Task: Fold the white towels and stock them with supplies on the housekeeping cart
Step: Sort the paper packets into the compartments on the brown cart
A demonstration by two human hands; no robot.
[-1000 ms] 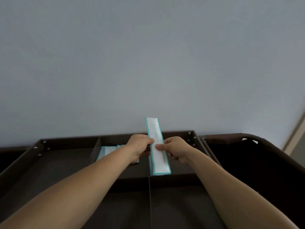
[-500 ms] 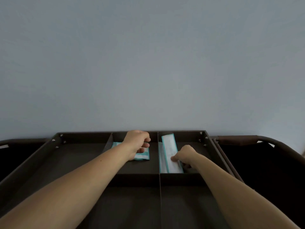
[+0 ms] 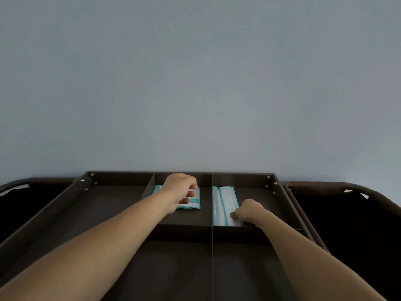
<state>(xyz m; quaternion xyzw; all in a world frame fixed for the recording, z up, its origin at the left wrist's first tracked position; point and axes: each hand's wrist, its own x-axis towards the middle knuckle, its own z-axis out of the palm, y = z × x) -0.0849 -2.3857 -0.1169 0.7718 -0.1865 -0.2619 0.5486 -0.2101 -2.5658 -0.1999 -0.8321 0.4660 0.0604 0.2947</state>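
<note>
The dark brown cart tray (image 3: 121, 178) is split into compartments by dividers. Two long white packets with teal edges (image 3: 224, 202) lie side by side in the back right compartment. My right hand (image 3: 248, 212) presses on their near end, fingers curled down on the right packet. In the back middle compartment lie shorter teal-and-white packets (image 3: 191, 204). My left hand (image 3: 181, 190) hovers over them with fingers curled around a small white piece; what it is I cannot tell. No towels are in view.
A plain grey wall stands right behind the cart. Brown padded handle bars (image 3: 319, 185) curve off at both sides, with dark fabric bags (image 3: 351, 224) below them. The large left compartment (image 3: 104, 205) and the two front compartments hold nothing visible.
One second ago both hands held one long packet upright. It now lies flat in the back right compartment under my right hand, and my left hand has moved over the middle compartment's packets.
</note>
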